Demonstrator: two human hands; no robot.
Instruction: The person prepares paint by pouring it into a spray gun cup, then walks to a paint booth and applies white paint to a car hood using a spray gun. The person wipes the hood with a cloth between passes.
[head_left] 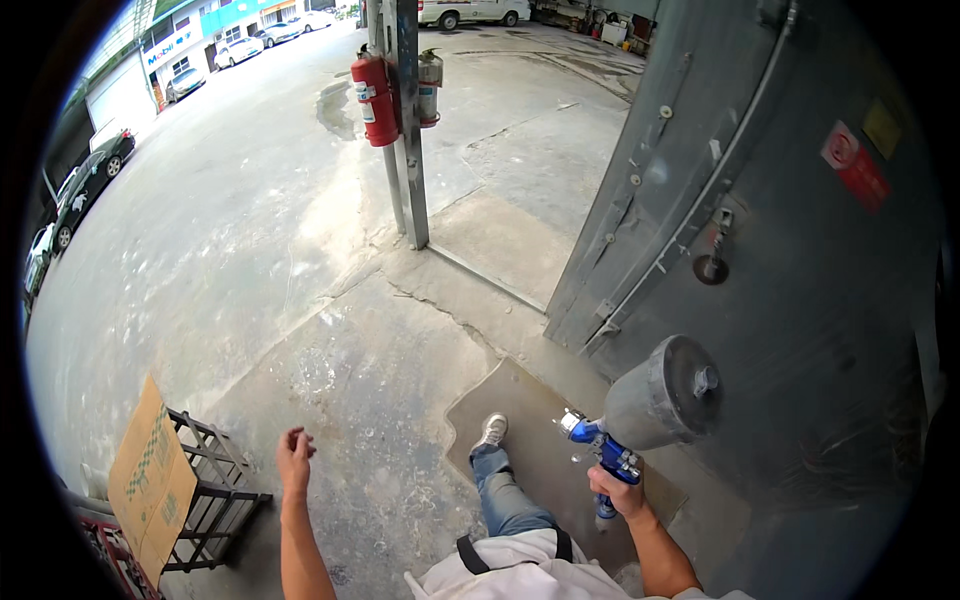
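Note:
My right hand [618, 488] is closed round the handle of a blue spray gun [600, 445], held low at the right. A translucent grey cup [650, 390] with a lid sits on top of the gun, beside the dark metal door. My left hand [295, 450] hangs at the lower left with loosely bent fingers apart and holds nothing; a black rack [215, 525] with a cardboard sheet [150, 480] on it stands to its left.
The grey door [760, 330] fills the right side. A steel post [412, 200] carries a red extinguisher [378, 105] and a paler one [430, 95]. My left foot [492, 430] is on a mat [525, 395] over cracked concrete [300, 300]. Parked cars [90, 185] line the yard.

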